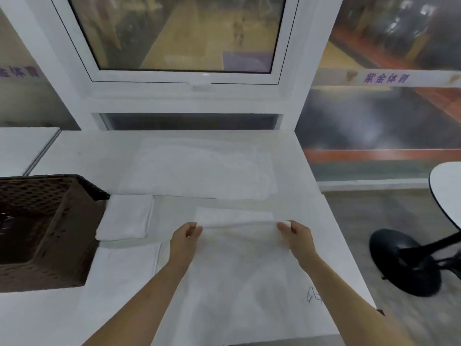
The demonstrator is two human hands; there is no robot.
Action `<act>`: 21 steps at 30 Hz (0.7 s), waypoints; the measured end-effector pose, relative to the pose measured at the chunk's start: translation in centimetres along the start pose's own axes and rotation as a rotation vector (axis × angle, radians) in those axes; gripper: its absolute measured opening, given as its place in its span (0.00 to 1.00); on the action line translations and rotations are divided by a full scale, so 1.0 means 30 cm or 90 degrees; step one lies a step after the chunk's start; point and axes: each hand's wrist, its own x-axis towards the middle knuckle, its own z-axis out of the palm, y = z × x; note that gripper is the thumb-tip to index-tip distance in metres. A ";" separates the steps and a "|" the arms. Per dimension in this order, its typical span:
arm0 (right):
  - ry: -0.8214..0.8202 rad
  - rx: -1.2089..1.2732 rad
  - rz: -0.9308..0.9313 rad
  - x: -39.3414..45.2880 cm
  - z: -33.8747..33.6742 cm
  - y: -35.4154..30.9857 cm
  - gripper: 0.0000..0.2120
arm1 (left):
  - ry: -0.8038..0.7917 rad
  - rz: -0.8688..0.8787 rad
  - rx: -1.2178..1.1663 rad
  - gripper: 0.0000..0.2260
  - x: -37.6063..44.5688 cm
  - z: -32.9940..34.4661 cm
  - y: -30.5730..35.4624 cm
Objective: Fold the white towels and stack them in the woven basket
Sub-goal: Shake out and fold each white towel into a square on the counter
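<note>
A white towel lies spread on the white table in front of me. My left hand pinches its far left corner and my right hand pinches its far right corner, both lifting that edge a little above the table. A small folded white towel rests beside the dark brown woven basket at the left. The part of the basket's inside that shows looks dark and bare. Another flat white towel lies just below the folded one. A larger pile of white towels sits further back.
The white table ends at the right, where a black stool base and a round white tabletop stand on the floor. A white window frame rises behind the table.
</note>
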 end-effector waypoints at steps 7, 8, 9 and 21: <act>0.028 -0.014 0.009 0.249 0.082 0.005 0.24 | -0.003 -0.035 -0.010 0.06 0.281 0.058 -0.038; 0.031 -0.032 0.010 0.280 0.095 0.009 0.24 | -0.004 -0.039 0.000 0.05 0.318 0.066 -0.046; 0.030 -0.045 0.012 0.316 0.111 0.027 0.23 | -0.004 -0.046 0.011 0.05 0.355 0.076 -0.054; 0.039 -0.264 0.029 0.584 0.252 0.205 0.07 | -0.018 -0.053 0.152 0.07 0.628 0.170 -0.219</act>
